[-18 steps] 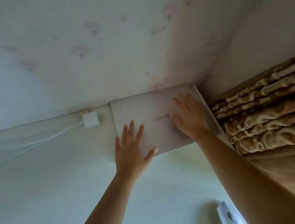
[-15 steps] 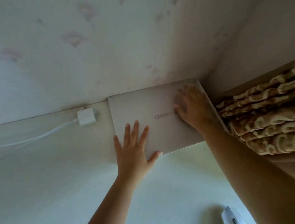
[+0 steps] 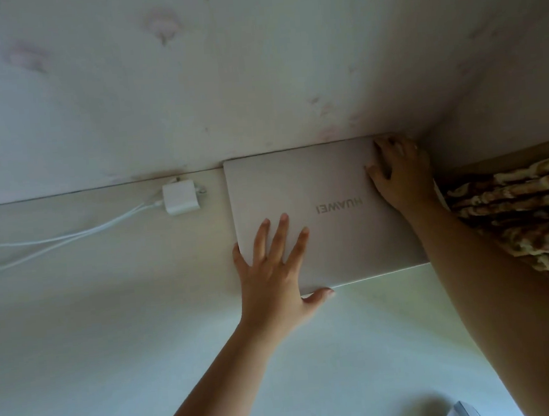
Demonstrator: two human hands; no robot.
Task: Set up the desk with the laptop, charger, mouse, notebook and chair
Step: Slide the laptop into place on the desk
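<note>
A closed silver laptop (image 3: 331, 236) lies flat on the pale desk (image 3: 112, 335), pushed against the back panel near the right corner. My left hand (image 3: 273, 270) rests flat on its near left corner, fingers spread, thumb at the front edge. At the laptop's far right corner my right hand (image 3: 398, 175) has its fingers curled over the edge by the wall. A white charger brick (image 3: 180, 197) sits to the laptop's left by the back panel, its white cable (image 3: 55, 239) trailing off left. The white mouse (image 3: 463, 413) shows at the bottom right edge.
A pale wood back panel (image 3: 223, 80) rises behind the desk and a side wall (image 3: 505, 107) closes the right corner. A brown and cream patterned curtain (image 3: 523, 217) hangs beside the desk's right edge, close to my right forearm.
My right hand has slid from the middle of the lid to the far right corner. The left hand stays on the near left corner. The view has tilted up.
</note>
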